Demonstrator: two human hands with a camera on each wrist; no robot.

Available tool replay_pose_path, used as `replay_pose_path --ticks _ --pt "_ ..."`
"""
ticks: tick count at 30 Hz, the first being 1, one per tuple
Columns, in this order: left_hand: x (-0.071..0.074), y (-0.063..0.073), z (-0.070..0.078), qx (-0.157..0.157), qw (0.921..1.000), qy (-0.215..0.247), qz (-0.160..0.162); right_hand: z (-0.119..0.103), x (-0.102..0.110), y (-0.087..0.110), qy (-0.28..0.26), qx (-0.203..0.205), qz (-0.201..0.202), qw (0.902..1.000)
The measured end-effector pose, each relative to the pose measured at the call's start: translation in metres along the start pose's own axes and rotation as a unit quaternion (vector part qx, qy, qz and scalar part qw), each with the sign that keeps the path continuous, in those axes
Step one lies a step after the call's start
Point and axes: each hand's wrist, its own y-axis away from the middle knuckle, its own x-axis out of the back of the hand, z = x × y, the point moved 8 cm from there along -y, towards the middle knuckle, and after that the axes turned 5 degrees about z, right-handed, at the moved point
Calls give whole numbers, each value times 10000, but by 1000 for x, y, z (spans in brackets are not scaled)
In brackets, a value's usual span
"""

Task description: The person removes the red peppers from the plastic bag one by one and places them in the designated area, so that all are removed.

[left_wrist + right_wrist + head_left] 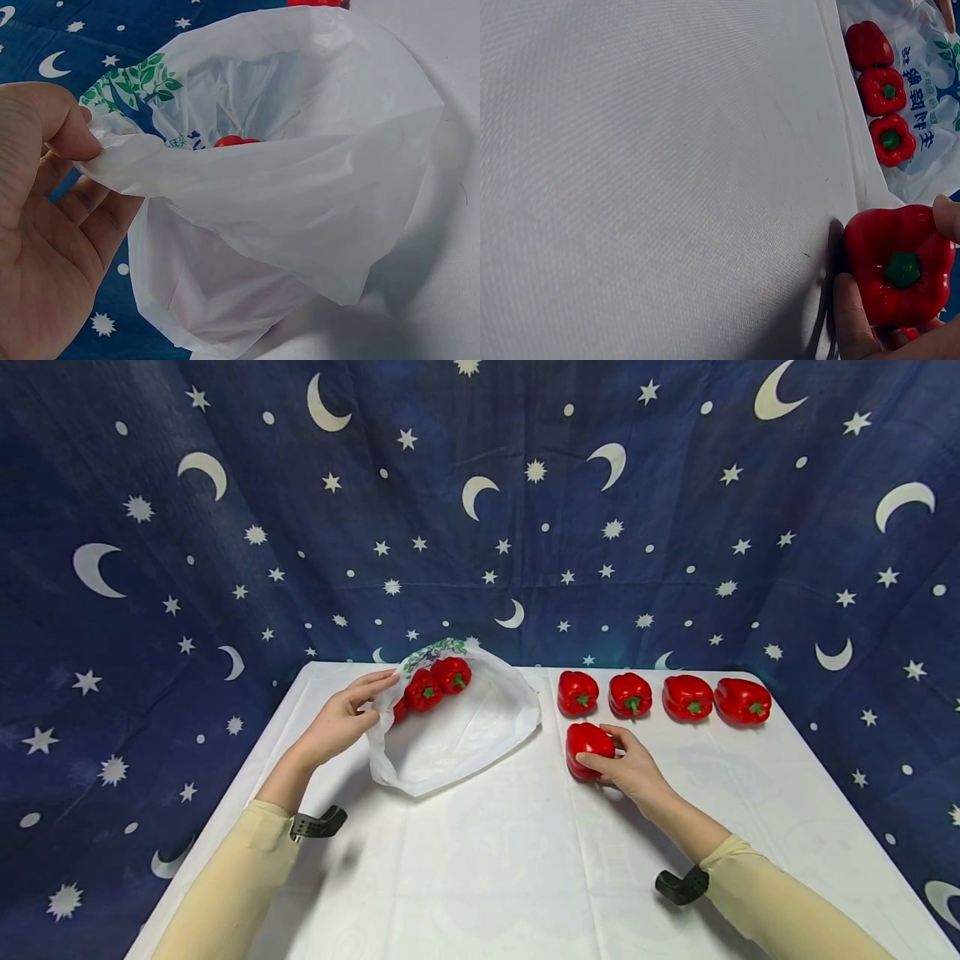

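My left hand point(337, 720) pinches the rim of a white plastic bag point(487, 714) between thumb and fingers, and the bag's mouth stands wide. Inside lie three red bell peppers, among them one with a green stem point(424, 692); the right wrist view shows them side by side. Green leaves and blue print point(135, 94) mark the bag's wall. To the right of the bag, my right hand point(636, 770) grips another red bell pepper point(587, 748) with thumb and fingers on its sides. That pepper's green stem point(902, 270) shows in the right wrist view.
Several more red bell peppers form a row at the table's back right, from one near the held pepper point(577, 693) to one by the right edge point(742, 702). A white cloth covers the table point(480, 877). Behind hangs a dark blue curtain point(525, 510) with moons and stars.
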Motion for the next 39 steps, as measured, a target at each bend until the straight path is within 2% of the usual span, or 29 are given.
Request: replay_pose_path --ticks 26,39 --pt "0 1 -1 62 10000 -52 44 3 -2 0 225 117 7 9997" --pt "-1 1 0 103 9999 -5 36 3 -1 -2 257 53 26 9997"
